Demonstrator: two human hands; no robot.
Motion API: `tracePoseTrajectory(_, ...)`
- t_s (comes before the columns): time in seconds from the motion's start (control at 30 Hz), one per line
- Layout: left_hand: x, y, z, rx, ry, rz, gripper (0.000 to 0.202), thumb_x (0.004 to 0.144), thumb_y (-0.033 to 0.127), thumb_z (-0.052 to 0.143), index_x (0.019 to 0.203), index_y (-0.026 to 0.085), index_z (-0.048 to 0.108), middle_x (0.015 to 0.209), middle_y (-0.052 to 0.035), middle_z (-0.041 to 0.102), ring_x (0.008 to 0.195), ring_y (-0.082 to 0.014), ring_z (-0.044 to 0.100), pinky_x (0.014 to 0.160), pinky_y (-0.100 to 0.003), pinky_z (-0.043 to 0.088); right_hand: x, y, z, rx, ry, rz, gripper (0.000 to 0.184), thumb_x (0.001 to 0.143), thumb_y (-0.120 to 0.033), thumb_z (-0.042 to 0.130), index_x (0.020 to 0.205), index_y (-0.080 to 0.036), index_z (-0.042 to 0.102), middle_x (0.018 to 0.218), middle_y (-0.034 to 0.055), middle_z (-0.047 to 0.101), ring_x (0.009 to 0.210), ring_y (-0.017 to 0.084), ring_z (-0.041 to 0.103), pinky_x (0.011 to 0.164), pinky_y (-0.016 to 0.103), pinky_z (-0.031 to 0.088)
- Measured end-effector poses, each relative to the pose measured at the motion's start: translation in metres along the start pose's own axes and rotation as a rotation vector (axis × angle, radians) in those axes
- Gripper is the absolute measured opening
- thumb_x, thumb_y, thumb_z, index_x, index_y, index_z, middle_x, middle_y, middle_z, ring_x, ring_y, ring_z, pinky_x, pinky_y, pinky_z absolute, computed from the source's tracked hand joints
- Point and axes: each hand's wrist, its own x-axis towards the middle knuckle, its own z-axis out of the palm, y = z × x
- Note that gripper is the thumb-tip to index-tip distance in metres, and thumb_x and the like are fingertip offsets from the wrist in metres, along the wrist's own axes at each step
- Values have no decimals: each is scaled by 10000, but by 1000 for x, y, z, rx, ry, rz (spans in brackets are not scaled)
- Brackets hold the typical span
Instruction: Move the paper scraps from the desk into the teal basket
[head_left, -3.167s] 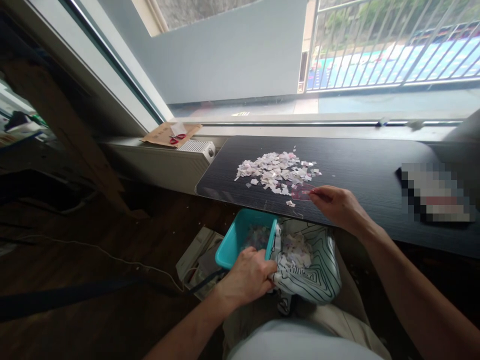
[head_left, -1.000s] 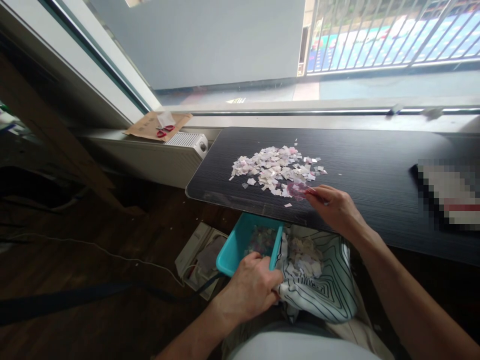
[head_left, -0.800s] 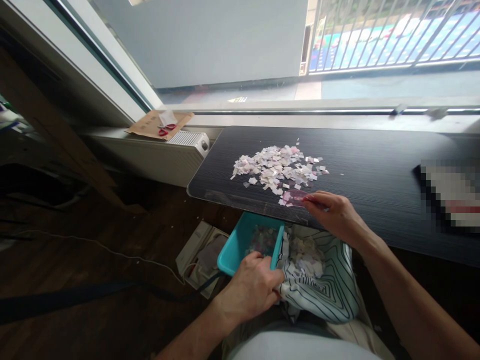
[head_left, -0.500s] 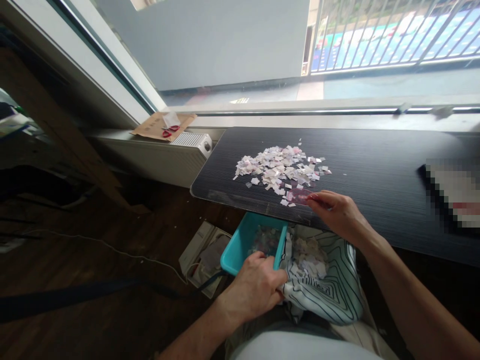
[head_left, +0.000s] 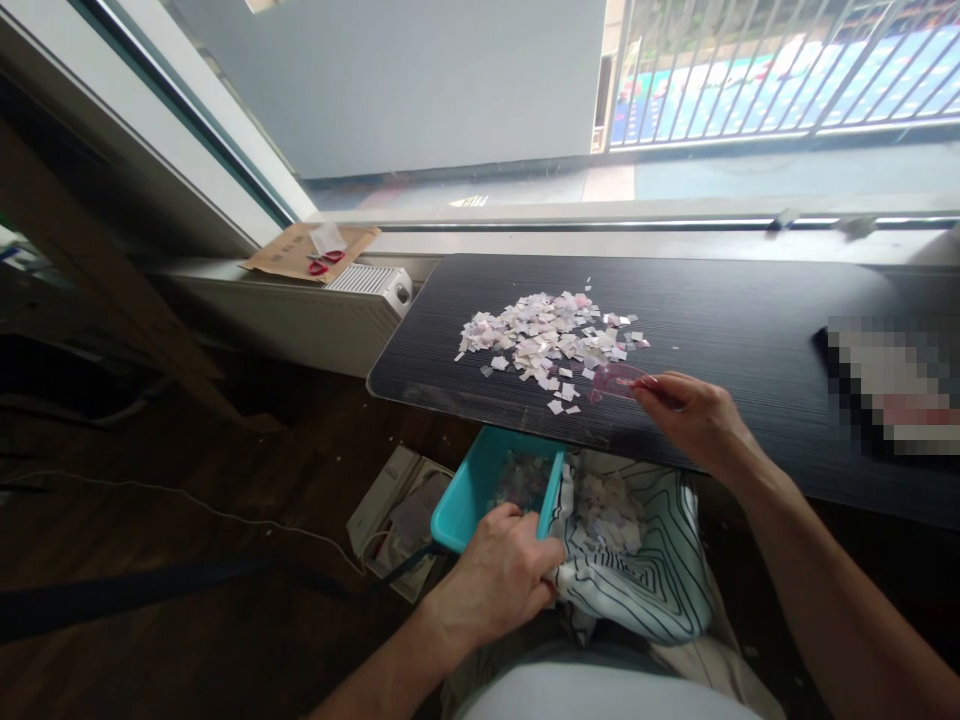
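My right hand (head_left: pixel 694 405) pinches a flat, pink see-through plastic piece (head_left: pixel 619 380) with a rounded outline; its exact kind is unclear. This piece is at the near right edge of a pile of small white and pinkish paper scraps (head_left: pixel 544 335) on the dark tabletop (head_left: pixel 735 330). Below the table's front edge, my left hand (head_left: pixel 514 560) is closed over the near right rim of a turquoise plastic bin (head_left: pixel 454 505). Small clear bits (head_left: pixel 521 478) lie inside it. Against the bin's right side rests a patterned cloth bag (head_left: pixel 671 585) with pale scraps (head_left: pixel 607 510) in it.
At the left on the windowsill lie a brown envelope (head_left: pixel 281 253) and red-handled scissors (head_left: pixel 324 264), beside a white radiator (head_left: pixel 371 284). A blurred object (head_left: pixel 892 385) sits at the table's right. On the floor are an open box (head_left: pixel 386 500) and a cable (head_left: pixel 247 512).
My right hand has drawn the pink piece slightly to the right, away from the nearest scraps. My left hand keeps its hold on the bin. The whole view has shifted a little.
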Motion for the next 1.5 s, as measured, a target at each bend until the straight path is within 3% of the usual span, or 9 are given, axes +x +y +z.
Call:
tracePoseTrajectory(0.2, 3, 1, 0, 0, -10, 11, 63, 759, 241, 600, 713, 203, 580, 681, -11, 537, 675, -172, 500, 719, -295, 383, -11, 1, -3, 83, -68, 29, 241, 825, -383, 552, 843, -194, 701, 772, 38, 681, 637, 155, 596, 577, 258, 437)
tracePoseTrajectory(0.33, 11, 5, 0, -2, -18, 47, 77, 764, 270, 619, 734, 204, 593, 697, -12, 552, 694, -174, 522, 728, -296, 387, -14, 4, -3, 81, -12, 60, 230, 833, -369, 548, 855, -191, 692, 804, 40, 672, 664, 154, 590, 608, 261, 435)
tracePoseTrajectory(0.6, 27, 19, -1, 70, -28, 135, 129, 768, 342, 625, 764, 212, 622, 702, -35, 592, 701, -201, 565, 738, -329, 412, -17, -12, 2, 134, -148, -43, 266, 847, -384, 519, 792, -183, 685, 686, 13, 615, 586, 116, 509, 549, 241, 390)
tracePoseTrajectory(1.1, 29, 22, -4, 94, -37, 149, 169, 789, 370, 609, 810, 204, 638, 738, -54, 630, 714, -207, 591, 766, -352, 425, -21, -24, 13, 185, -167, -54, 275, 853, -361, 505, 771, -173, 690, 669, 18, 607, 572, 112, 496, 527, 223, 386)
tracePoseTrajectory(1.27, 29, 21, -3, 88, -37, 148, 198, 794, 402, 600, 824, 211, 641, 733, -52, 629, 704, -212, 588, 747, -351, 423, -22, -30, 14, 186, -244, -93, 292, 856, -374, 492, 771, -175, 689, 649, 20, 607, 561, 114, 498, 517, 223, 381)
tracePoseTrajectory(1.5, 18, 13, 0, 59, -16, 91, 135, 773, 346, 617, 774, 211, 627, 707, -32, 602, 690, -199, 569, 731, -328, 412, -10, -29, 13, 137, -113, -36, 242, 834, -348, 523, 785, -175, 685, 648, 6, 594, 555, 107, 487, 523, 227, 373)
